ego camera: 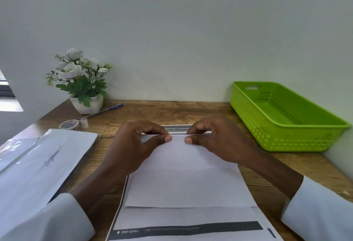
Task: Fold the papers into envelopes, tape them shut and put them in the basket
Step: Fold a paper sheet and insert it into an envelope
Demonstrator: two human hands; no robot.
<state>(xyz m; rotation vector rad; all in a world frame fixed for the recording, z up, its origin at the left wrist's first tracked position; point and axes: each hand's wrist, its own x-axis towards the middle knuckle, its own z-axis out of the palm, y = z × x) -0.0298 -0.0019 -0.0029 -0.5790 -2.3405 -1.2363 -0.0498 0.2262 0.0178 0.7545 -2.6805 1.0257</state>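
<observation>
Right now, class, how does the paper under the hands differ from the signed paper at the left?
The folded paper lies mid-desk on a printed sheet; the signed paper lies at the left. The folded one shows a blank face; the signed one bears a pen scribble. Both the left hand and right hand pinch the folded paper's far edge; nothing touches the signed one. Both are white.

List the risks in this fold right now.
1. Both hands, left and right, pinch only the middle of the white paper sheet; its outer corners are free, so the crease may run crooked.
2. The printed instruction sheet underneath could slide.
3. The clear tape roll lies far left, so reaching for it frees the fold.
</observation>
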